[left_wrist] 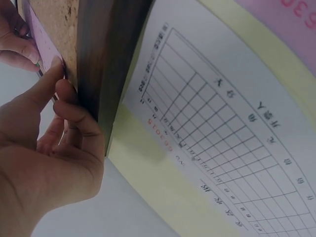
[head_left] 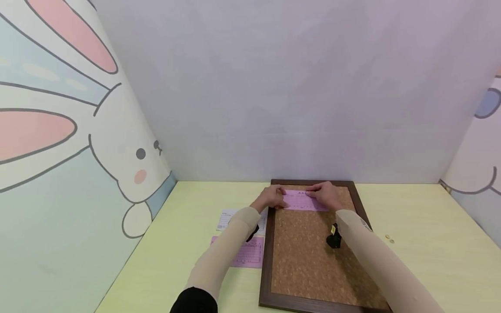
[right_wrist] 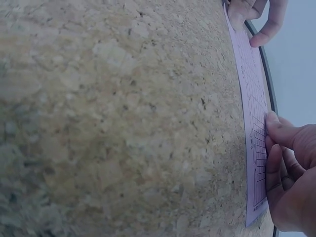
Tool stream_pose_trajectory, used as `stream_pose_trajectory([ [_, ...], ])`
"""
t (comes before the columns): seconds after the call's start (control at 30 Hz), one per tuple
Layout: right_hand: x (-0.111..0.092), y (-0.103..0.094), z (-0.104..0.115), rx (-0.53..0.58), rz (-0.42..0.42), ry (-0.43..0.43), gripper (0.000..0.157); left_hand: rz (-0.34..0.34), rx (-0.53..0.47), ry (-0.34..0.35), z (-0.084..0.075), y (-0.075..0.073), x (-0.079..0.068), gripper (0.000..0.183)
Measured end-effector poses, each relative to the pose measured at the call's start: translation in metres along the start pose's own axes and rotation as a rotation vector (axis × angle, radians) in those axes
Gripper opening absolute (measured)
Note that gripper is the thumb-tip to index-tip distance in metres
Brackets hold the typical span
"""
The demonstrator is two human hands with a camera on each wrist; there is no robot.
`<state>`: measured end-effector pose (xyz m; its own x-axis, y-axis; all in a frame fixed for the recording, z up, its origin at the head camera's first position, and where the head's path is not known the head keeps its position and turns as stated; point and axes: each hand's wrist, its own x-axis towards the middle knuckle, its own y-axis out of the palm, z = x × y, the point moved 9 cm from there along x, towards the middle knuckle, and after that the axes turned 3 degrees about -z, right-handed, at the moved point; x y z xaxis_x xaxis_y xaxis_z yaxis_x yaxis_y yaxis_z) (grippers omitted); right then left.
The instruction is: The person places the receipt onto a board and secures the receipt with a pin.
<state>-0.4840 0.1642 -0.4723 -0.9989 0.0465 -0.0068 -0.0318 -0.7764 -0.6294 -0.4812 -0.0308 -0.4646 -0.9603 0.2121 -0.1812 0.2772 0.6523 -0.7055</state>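
Pink sheet (head_left: 299, 202), head view: it lies at the twelve o'clock end of the corkboard (head_left: 305, 261). From my remote seat I place the left hand (head_left: 275, 196) at its nine o'clock end and the right hand (head_left: 325, 194) near one o'clock; two gold discs (head_left: 387, 236) sit at the board's three o'clock.

Left wrist view: I see a left digit pressing the paper and others curled beside the brown frame (left_wrist: 116, 49); I judge this grip clamped on the sheet's end.

Right wrist view: I read right thumb and fingers as together, pinching the long margin; whether anything small sits between them, I cannot tell. I would tension both grips lightly, line that margin up with the frame, and flatten the paper evenly.
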Motion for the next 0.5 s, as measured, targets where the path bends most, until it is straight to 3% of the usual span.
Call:
stream_pose_trajectory([
  [0.37,0.0013,-0.0017,-0.0035,-0.027,0.008,0.016,0.024,0.083,-0.062,-0.055,0.0061,0.006,0.0069,0.039],
  [0.5,0.0034,-0.0036,-0.0001,-0.055,0.013,-0.005,0.023,0.098,-0.057,-0.035,0.0028,0.005,0.0077,0.037],
])
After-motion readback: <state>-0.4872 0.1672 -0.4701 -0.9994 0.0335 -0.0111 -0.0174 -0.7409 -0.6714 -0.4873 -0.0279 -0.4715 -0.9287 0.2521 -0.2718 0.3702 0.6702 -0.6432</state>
